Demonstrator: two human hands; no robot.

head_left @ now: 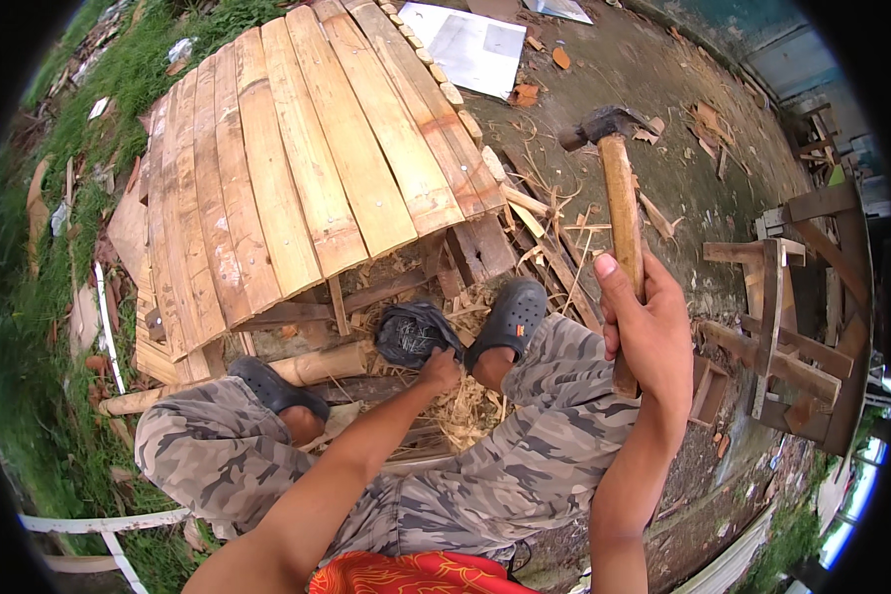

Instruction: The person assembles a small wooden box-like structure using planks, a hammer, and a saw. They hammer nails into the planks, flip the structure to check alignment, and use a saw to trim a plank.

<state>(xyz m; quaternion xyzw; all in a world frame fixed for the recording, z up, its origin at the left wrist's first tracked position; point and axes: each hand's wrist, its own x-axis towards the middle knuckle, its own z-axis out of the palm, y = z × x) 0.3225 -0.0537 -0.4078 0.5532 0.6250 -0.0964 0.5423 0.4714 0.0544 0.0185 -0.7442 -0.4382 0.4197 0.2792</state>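
In my right hand [653,322] I hold a claw hammer [620,193] upright by its wooden handle, its dark metal head at the top. My left hand [440,370] is down between my feet, its fingers closed on the rim of a black plastic bag [394,332]. Inside the bag lie several thin grey nails [418,333]. Just beyond the bag stands a low slatted bamboo top [307,148], its pale strips side by side with nail heads showing near their front ends.
A bamboo pole [317,365] lies under my left foot. Wood shavings [475,411] cover the ground between my feet. To the right stands an upturned wooden frame [777,327]. A white sheet [465,49] lies behind the slatted top, and grass [79,198] grows at the left.
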